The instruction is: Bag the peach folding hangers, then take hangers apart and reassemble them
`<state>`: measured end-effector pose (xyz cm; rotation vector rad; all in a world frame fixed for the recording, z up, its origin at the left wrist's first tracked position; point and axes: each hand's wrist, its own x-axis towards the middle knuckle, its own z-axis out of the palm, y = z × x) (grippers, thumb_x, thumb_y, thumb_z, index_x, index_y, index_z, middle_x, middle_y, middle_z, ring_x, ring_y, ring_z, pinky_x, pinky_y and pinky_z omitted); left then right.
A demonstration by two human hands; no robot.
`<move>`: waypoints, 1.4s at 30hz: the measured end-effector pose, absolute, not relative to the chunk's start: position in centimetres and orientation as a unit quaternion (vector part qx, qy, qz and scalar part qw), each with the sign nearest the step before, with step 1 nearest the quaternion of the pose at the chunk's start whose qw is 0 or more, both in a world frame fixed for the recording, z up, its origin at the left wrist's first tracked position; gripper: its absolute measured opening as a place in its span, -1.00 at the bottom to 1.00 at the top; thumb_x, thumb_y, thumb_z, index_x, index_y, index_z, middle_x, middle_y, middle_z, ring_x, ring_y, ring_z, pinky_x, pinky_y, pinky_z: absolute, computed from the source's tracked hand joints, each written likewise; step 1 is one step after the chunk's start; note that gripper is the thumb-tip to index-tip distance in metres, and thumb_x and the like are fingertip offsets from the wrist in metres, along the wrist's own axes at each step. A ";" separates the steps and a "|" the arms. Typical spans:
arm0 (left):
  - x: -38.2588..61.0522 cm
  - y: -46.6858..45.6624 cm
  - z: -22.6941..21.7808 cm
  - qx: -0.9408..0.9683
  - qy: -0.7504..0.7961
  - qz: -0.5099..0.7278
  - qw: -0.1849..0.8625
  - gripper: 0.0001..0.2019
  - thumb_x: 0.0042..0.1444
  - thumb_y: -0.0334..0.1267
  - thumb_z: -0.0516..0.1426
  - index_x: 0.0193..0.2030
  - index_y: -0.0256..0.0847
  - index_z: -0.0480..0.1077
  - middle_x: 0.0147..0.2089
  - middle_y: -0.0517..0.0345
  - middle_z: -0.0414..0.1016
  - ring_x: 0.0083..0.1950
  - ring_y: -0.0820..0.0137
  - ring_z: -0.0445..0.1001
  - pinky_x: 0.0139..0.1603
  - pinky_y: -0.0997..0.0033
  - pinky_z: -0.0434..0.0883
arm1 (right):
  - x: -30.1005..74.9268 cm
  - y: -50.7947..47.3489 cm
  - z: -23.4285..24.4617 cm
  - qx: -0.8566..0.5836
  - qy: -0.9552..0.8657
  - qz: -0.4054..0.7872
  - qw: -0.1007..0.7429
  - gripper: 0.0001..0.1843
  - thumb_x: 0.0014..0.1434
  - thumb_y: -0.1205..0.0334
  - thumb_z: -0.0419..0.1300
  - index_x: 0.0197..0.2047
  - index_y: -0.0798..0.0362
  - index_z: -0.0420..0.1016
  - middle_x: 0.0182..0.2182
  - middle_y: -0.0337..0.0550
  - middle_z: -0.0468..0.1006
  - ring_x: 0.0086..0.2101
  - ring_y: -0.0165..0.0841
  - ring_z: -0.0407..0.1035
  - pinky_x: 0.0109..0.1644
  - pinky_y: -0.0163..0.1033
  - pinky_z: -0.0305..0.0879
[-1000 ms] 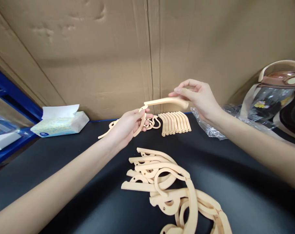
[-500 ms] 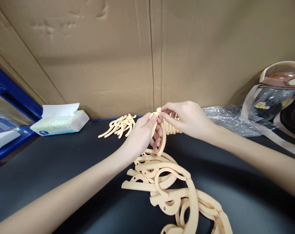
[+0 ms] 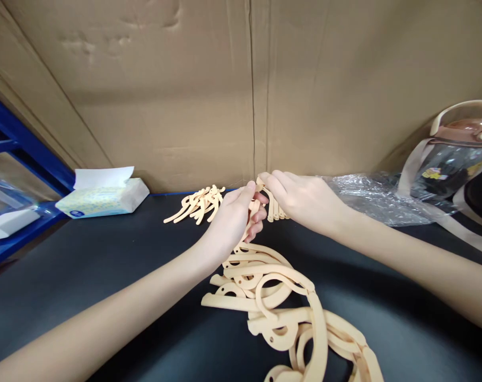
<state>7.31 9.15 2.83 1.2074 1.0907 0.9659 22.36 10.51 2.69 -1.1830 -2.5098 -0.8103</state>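
Note:
My left hand (image 3: 231, 218) and my right hand (image 3: 300, 199) meet above the black table (image 3: 105, 276), both pinched on one beige rubber strap piece (image 3: 253, 212) that hangs folded between them. Most of the piece is hidden by my fingers. Just below lies a loose pile of beige straps (image 3: 276, 302). Behind my hands a neat row of beige strap pieces (image 3: 275, 211) lies partly hidden, and a fanned bunch of hooked strap pieces (image 3: 196, 204) lies to the left.
A tissue pack (image 3: 101, 197) sits at the back left beside a blue shelf frame (image 3: 22, 154). Crumpled clear plastic (image 3: 368, 199) and a bottle with a brown lid (image 3: 455, 154) stand at the right. A cardboard wall (image 3: 241, 90) closes the back.
A second ago my hands held the strap stretched out, higher up. They have since come together and lowered, the strap folded between them, with my right hand now over the neat row.

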 end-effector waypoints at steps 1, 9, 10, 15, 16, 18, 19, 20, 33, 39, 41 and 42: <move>7.4 9.1 2.9 0.519 0.470 0.414 0.582 -0.63 0.43 -0.19 -0.16 -0.40 -0.19 0.23 -0.67 0.39 0.06 -0.76 0.61 0.04 -0.77 0.65 0.01 | 22.3 10.5 2.7 -0.418 -0.860 -0.272 0.106 -0.62 0.27 0.55 -0.13 0.01 0.24 0.41 -0.25 0.09 0.58 -0.26 -0.22 0.51 -0.43 -0.23 0.12; 7.4 9.8 0.7 0.612 0.490 0.421 0.455 -0.65 0.42 -0.22 -0.14 -0.41 -0.18 0.24 -0.64 0.36 0.08 -0.68 0.55 0.09 -0.63 0.55 0.07 | 21.3 9.7 2.7 -0.487 -0.855 -0.163 0.071 -0.72 0.23 0.56 -0.03 -0.03 0.22 0.35 -0.17 0.11 0.57 -0.37 -0.19 0.52 -0.48 -0.21 0.09; 7.2 9.7 0.6 0.632 0.493 0.418 0.428 -0.66 0.40 -0.20 -0.11 -0.41 -0.17 0.24 -0.63 0.34 0.10 -0.67 0.52 0.11 -0.61 0.53 0.08 | 21.3 9.8 2.7 -0.492 -0.853 -0.154 0.079 -0.72 0.21 0.56 -0.02 -0.05 0.21 0.36 -0.21 0.09 0.58 -0.40 -0.20 0.51 -0.49 -0.22 0.08; 5.3 9.7 1.5 0.701 0.526 0.403 0.264 -0.73 0.30 -0.14 0.05 -0.42 -0.14 0.21 -0.58 0.28 0.19 -0.52 0.40 0.23 -0.45 0.48 0.06 | 23.5 12.6 2.0 -0.555 -0.808 -0.112 0.163 -0.81 0.20 0.48 0.02 -0.20 0.16 0.43 -0.57 -0.04 0.51 -0.60 -0.27 0.36 -0.55 -0.22 -0.01; 4.6 10.1 1.9 0.717 0.537 0.385 0.222 -0.72 0.31 -0.11 0.02 -0.43 -0.14 0.22 -0.57 0.26 0.22 -0.49 0.38 0.26 -0.44 0.47 0.07 | 24.2 13.5 1.8 -0.566 -0.798 -0.114 0.172 -0.77 0.24 0.47 -0.03 -0.20 0.17 0.44 -0.58 -0.03 0.50 -0.60 -0.26 0.36 -0.54 -0.21 -0.01; 3.0 11.5 2.6 0.742 0.558 0.336 0.158 -0.63 0.33 -0.05 -0.07 -0.47 -0.15 0.24 -0.53 0.21 0.33 -0.45 0.35 0.31 -0.42 0.44 0.13 | 25.7 15.0 1.8 -0.566 -0.794 -0.104 0.195 -0.71 0.34 0.35 -0.10 -0.17 0.13 0.46 -0.54 -0.05 0.52 -0.54 -0.26 0.40 -0.49 -0.21 0.09; 2.1 12.5 2.9 0.738 0.567 0.326 0.166 -0.63 0.29 -0.04 -0.05 -0.48 -0.15 0.28 -0.52 0.19 0.36 -0.45 0.34 0.33 -0.43 0.43 0.15 | 26.2 15.6 2.0 -0.556 -0.796 -0.087 0.222 -0.68 0.38 0.28 -0.11 -0.13 0.11 0.47 -0.50 -0.08 0.54 -0.48 -0.25 0.42 -0.44 -0.21 0.16; 1.1 13.6 3.1 0.733 0.576 0.320 0.172 -0.64 0.27 -0.04 -0.04 -0.47 -0.16 0.34 -0.53 0.19 0.38 -0.47 0.34 0.34 -0.44 0.42 0.16 | 26.6 16.0 2.3 -0.543 -0.798 -0.068 0.253 -0.67 0.39 0.22 -0.10 -0.11 0.09 0.47 -0.46 -0.10 0.55 -0.44 -0.25 0.44 -0.39 -0.20 0.20; -4.9 18.3 0.6 0.760 0.591 0.259 0.080 -0.55 0.06 0.01 0.17 0.01 -0.23 0.41 0.06 -0.13 0.49 0.03 0.06 0.42 0.03 0.18 0.31 | 27.5 13.6 0.0 -0.388 -0.880 -0.191 0.195 -0.69 0.33 0.37 -0.02 -0.07 0.07 0.55 -0.14 -0.01 0.67 -0.19 -0.21 0.53 -0.24 -0.17 0.36; -3.1 11.6 2.2 0.872 0.426 0.090 0.224 -0.59 0.17 0.11 0.14 0.07 -0.01 0.42 0.10 0.12 0.48 0.05 0.20 0.44 0.02 0.32 0.35 | 28.0 13.4 -2.8 -0.339 -0.895 -0.250 0.150 -0.56 0.30 0.53 -0.09 -0.03 0.08 0.56 -0.06 -0.01 0.66 -0.17 -0.25 0.57 -0.18 -0.20 0.45; -2.8 9.8 2.6 0.879 0.395 0.042 0.263 -0.60 0.16 0.08 0.19 0.09 0.03 0.41 0.13 0.13 0.45 0.11 0.20 0.41 0.08 0.32 0.33 | 27.8 13.4 -3.0 -0.338 -0.896 -0.252 0.141 -0.57 0.28 0.55 -0.06 -0.01 0.09 0.56 -0.04 0.01 0.64 -0.17 -0.25 0.57 -0.17 -0.20 0.46; -2.7 9.1 2.8 0.880 0.388 0.026 0.272 -0.61 0.14 0.06 0.21 0.08 0.04 0.42 0.13 0.14 0.44 0.12 0.20 0.41 0.09 0.33 0.32 | 27.7 13.4 -3.0 -0.337 -0.896 -0.254 0.138 -0.59 0.27 0.54 -0.04 0.00 0.10 0.55 -0.02 0.02 0.63 -0.16 -0.24 0.57 -0.16 -0.20 0.47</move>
